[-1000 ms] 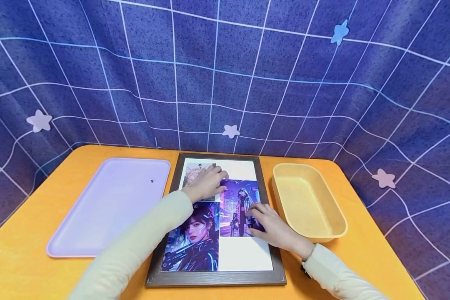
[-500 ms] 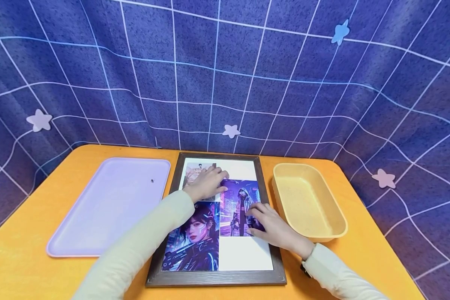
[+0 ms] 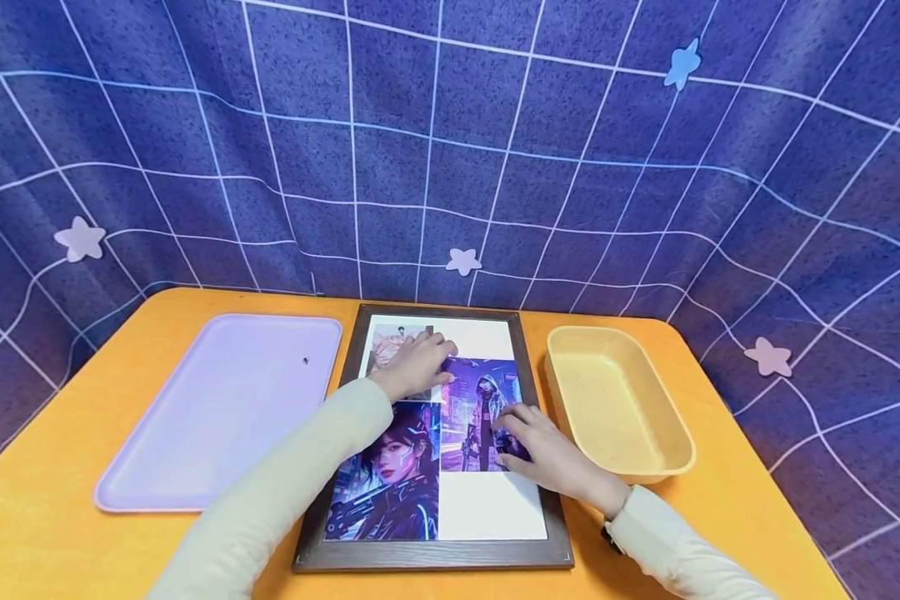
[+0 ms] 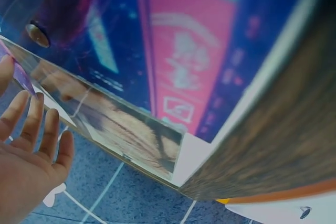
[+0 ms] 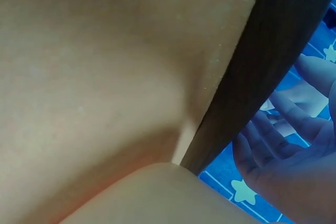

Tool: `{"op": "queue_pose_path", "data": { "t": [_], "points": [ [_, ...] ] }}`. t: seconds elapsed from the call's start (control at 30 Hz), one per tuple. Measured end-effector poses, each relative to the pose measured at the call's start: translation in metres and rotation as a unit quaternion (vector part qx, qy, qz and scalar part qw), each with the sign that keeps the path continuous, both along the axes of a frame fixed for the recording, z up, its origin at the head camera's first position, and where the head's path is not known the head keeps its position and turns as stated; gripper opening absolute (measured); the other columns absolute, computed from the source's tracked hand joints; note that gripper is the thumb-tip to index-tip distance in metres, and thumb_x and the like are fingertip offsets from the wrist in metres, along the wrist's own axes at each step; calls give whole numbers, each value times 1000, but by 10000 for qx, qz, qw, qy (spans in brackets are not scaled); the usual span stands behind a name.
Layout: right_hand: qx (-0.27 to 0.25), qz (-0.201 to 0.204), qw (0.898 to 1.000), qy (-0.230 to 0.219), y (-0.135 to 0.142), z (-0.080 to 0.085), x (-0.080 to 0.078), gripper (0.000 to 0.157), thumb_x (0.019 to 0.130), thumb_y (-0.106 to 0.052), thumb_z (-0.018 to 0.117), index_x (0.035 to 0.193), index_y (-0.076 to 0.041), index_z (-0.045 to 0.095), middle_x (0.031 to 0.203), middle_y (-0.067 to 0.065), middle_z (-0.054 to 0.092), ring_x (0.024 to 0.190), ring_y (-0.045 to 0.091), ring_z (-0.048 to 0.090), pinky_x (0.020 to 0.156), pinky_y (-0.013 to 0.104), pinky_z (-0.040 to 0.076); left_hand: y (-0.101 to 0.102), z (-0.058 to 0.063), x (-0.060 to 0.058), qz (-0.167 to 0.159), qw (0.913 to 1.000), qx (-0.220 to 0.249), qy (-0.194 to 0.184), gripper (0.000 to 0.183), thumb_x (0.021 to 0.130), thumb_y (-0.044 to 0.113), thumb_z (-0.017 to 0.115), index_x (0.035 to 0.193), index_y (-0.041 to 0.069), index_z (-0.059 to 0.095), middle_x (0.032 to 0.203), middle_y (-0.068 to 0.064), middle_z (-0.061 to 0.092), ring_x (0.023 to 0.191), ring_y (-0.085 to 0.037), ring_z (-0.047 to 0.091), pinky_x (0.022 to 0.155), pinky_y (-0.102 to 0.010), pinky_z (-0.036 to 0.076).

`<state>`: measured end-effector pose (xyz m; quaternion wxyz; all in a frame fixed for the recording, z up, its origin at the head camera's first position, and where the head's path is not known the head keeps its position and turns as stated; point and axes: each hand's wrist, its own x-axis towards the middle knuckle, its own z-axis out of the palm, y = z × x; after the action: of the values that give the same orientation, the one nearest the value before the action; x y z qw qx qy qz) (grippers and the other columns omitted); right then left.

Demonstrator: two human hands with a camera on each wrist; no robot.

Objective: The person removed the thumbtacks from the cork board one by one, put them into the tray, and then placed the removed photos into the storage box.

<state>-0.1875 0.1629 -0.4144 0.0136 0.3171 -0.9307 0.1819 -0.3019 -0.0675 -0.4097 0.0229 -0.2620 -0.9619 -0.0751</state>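
Observation:
A dark wooden picture frame [image 3: 431, 557] lies flat, with several colour prints on its white backing [image 3: 491, 508]. My left hand [image 3: 412, 367] reaches across a pale print [image 3: 387, 348] at the upper left, partly hiding it. Its fingertips and thumb touch the upper left corner of a purple print of a hooded figure [image 3: 486, 396]. The right hand [image 3: 547, 454] rests with spread fingers over that print's lower right side. Below the left forearm lies a portrait print [image 3: 393, 462], partly covered by the sleeve. In the left wrist view the left fingers [image 4: 51, 129] look relaxed.
A shallow lilac tray [image 3: 225, 417], bearing a small dark speck, lies left of the frame. To its right stands a deep yellow bin [image 3: 615, 408]. All rest on an orange table [image 3: 750, 517], with a blue gridded curtain [image 3: 390, 192] behind.

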Motion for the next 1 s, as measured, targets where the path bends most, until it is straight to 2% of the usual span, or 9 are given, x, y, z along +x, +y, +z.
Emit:
{"op": "queue_pose_path", "data": {
  "t": [0.4, 0.7, 0.87, 1.0],
  "points": [
    [-140, 34, 9992, 361, 1, 19, 1, 34, 82, -23, 67, 111, -8, 57, 111, 3, 53, 96, 17, 53, 87, 36, 47, 4, 4, 0, 7, 9999, -101, -118, 42, 82, 33, 66, 117, 12, 59, 112, -7, 54, 105, -26, 50, 92, -45, 39],
    [-262, -38, 9976, 633, 9, 38, -1, 32, 83, -21, 66, 111, -7, 57, 115, 7, 54, 107, 20, 52, 93, 37, 44, 4, 6, 1, 34, 9997, 112, -226, 42, 82, 30, 67, 118, 11, 58, 112, -9, 53, 102, -26, 52, 87, -44, 42],
    [-375, -146, 9977, 553, 17, 46, -3, 29, 85, -20, 63, 112, -9, 57, 114, 4, 54, 106, 17, 51, 94, 37, 43, 4, 6, 1, 53, 9995, 114, -293, 42, 82, 29, 67, 119, 10, 58, 113, -10, 52, 104, -27, 51, 89, -44, 42],
    [-427, -277, 9973, 530, 25, 51, -5, 32, 87, -22, 61, 114, -6, 56, 116, 6, 53, 108, 21, 50, 95, 39, 41, 4, 7, 1, 57, 9993, 136, -345, 42, 82, 29, 66, 119, 10, 58, 113, -10, 52, 103, -28, 51, 89, -44, 41]
  ]
}}
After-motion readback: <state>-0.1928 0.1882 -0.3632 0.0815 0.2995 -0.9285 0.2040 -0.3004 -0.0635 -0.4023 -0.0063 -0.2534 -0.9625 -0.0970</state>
